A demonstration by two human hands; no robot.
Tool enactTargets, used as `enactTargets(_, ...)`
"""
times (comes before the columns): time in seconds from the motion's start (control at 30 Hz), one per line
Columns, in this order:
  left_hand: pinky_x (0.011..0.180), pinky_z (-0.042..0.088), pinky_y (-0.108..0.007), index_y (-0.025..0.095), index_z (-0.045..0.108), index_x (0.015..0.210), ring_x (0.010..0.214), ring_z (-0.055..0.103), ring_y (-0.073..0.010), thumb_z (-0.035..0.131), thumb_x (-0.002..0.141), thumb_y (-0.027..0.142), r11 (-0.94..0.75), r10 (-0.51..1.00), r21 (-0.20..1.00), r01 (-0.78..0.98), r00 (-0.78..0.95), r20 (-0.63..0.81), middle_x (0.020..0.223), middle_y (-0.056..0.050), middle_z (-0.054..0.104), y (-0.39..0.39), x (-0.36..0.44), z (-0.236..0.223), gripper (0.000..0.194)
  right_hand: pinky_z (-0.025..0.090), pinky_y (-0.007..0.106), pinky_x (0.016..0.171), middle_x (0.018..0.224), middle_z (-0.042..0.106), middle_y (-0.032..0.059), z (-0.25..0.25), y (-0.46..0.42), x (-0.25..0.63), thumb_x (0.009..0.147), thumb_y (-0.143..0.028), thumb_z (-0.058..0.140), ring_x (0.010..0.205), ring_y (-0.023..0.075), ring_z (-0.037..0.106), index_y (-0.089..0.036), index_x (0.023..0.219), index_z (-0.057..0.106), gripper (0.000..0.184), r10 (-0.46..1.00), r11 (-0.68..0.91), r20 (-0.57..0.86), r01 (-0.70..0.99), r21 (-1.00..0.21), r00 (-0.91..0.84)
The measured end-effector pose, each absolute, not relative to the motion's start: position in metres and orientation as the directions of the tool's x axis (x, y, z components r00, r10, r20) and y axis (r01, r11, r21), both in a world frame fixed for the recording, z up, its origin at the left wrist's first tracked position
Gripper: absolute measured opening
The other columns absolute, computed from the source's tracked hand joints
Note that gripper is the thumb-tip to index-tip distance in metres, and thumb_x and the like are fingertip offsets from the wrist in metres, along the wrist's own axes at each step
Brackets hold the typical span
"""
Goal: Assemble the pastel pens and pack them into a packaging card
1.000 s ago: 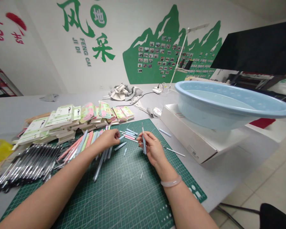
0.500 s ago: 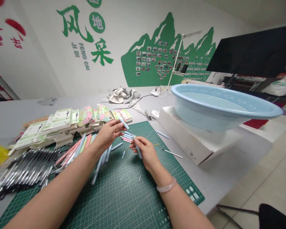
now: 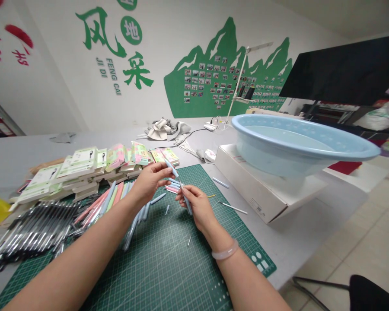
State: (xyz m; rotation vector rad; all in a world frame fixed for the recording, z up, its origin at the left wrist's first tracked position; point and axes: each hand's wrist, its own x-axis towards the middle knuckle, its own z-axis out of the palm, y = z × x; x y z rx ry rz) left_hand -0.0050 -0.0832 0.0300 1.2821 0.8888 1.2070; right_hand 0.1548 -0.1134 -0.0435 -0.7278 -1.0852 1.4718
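Above the green cutting mat [image 3: 162, 263], my left hand [image 3: 154, 179] pinches a light blue pen cap [image 3: 171, 167] between thumb and fingers. My right hand [image 3: 196, 205] is closed around a light blue pen [image 3: 187, 204], its narrow tip pointing up into the lower end of the cap. Whether tip and cap touch is too small to tell. Below my hands a short blue piece [image 3: 167, 210] and a small thin piece [image 3: 189, 241] lie on the mat. A blue pen [image 3: 157, 198] rests beside my left hand, near more blue and pink pens [image 3: 172, 188].
Black-and-clear pens [image 3: 35, 229] lie in a row at left, beside pink, green and blue pens [image 3: 112, 196]. Small boxes [image 3: 79, 163] are stacked behind. At right a blue basin [image 3: 298, 147] sits on a white carton [image 3: 246, 185]. A thin refill [image 3: 233, 208] lies across the mat's edge.
My left hand has brought the pen cap down and right, so it now lines up with the pen's tip. My right hand has hardly moved.
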Motion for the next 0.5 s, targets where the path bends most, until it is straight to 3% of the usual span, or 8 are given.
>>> enactTargets(0.23,0.06,0.046,-0.024,0.014,0.062,0.082,0.069,0.057,-0.0143,0.064,0.076,0.031,-0.202,0.945,0.977,0.062,0.273,0.178,0.073,-0.002,0.061,-0.095,0.007,0.016,0.018,0.028,0.018,0.044,0.073,0.065,0.0036,-0.042,-0.114,0.153,0.082,-0.037,0.059,0.047,0.0058,0.043,-0.015,0.09,0.061,0.023,0.968,0.075,0.163,-0.402,-0.912,-0.19)
enactTargets(0.5,0.054,0.039,-0.021,0.014,0.061,0.08,0.059,0.048,-0.0101,0.062,0.078,0.03,-0.242,0.948,0.97,0.005,0.212,0.236,0.068,0.001,0.055,-0.099,0.009,0.001,0.016,0.034,0.017,0.048,0.072,0.069,0.0004,-0.041,-0.117,0.149,0.07,-0.027,0.07,0.051,0.0076,0.051,-0.019,0.086,0.047,0.029,0.971,0.045,0.139,-0.422,-0.906,-0.195)
